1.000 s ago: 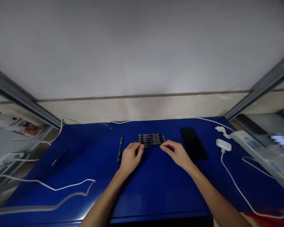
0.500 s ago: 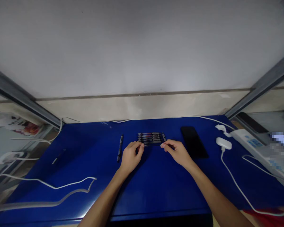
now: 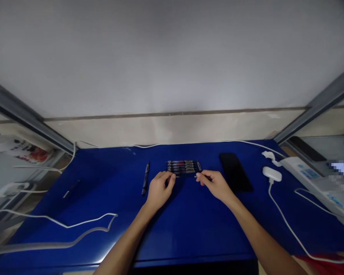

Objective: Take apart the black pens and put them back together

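A row of several dark pens (image 3: 182, 166) lies crosswise on the blue table, one with a red section showing. A short dark clip-like piece (image 3: 198, 165) lies at the row's right end. In front of the row, my left hand (image 3: 161, 187) is closed in a pinch on a thin pen part whose pale end (image 3: 177, 176) sticks out to the right. Facing it, my right hand (image 3: 213, 182) pinches another thin pen part with a small pale end (image 3: 195, 176) toward the left. Fingers hide most of both parts. Left of my left hand lies a single dark pen (image 3: 145, 179).
A black phone (image 3: 235, 172) lies right of my right hand. Farther right are a white charger case (image 3: 271, 173) with its cable and a white power strip (image 3: 301, 168). White cables (image 3: 74, 225) and a small dark stick (image 3: 71, 189) lie on the left of the blue table (image 3: 195, 229).
My right hand has shifted slightly to the right, so the gap between the two hands is a little wider. The pens and phone rest where they were.
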The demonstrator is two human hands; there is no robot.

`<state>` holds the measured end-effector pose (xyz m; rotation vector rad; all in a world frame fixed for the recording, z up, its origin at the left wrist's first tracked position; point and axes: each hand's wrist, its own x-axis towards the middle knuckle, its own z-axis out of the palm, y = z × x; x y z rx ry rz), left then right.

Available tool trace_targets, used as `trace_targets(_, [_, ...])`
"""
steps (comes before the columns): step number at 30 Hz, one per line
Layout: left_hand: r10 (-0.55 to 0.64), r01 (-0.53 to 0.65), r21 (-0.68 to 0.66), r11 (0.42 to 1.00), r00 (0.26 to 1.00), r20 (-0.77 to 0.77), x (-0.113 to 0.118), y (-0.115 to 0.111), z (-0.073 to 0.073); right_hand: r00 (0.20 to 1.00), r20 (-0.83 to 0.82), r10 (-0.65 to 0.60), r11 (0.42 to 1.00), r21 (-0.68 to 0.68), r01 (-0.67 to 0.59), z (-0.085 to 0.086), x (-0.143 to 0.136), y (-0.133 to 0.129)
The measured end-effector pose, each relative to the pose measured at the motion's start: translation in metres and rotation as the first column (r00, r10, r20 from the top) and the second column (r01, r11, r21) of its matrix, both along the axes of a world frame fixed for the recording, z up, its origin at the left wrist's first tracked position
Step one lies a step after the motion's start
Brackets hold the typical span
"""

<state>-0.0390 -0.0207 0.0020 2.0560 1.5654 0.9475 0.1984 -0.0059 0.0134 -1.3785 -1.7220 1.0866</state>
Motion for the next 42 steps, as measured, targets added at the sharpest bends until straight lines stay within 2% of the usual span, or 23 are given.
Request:
trace_targets(7, [0.004,-0.004,-0.007,1.0,1.0,0.011,0.0,-0.001,0.001,0.996,-0.085,0.022,0.999,0.032,-0.019,-0.007,0.0,0.002])
trace_targets(15, [0.016,-0.016,-0.009,1.0,1.0,0.003,-0.001,-0.001,-0.002,1.0,-0.024,0.009,1.0,-0.021,-0.009,-0.002,-0.001,0.0])
trace_targets(21, [0.015,-0.015,-0.015,1.0,1.0,0.009,0.0,0.0,-0.002,0.993,-0.116,0.009,0.999,0.041,-0.004,-0.009,-0.001,0.003])
trace_targets(28, [0.011,-0.01,-0.028,1.0,1.0,0.018,0.001,-0.001,-0.002,1.0,-0.023,0.008,1.0,0.006,-0.008,-0.003,0.0,0.001])
trace_targets(35, [0.011,-0.01,-0.017,1.0,1.0,0.019,0.001,-0.001,-0.001,0.998,-0.063,0.012,0.999,0.042,-0.009,-0.005,0.0,0.002])
trace_targets(42, [0.001,-0.001,-0.017,1.0,1.0,0.012,0.002,-0.003,-0.001,0.999,0.034,-0.022,1.0,0.009,0.021,0.002,-0.001,0.0])
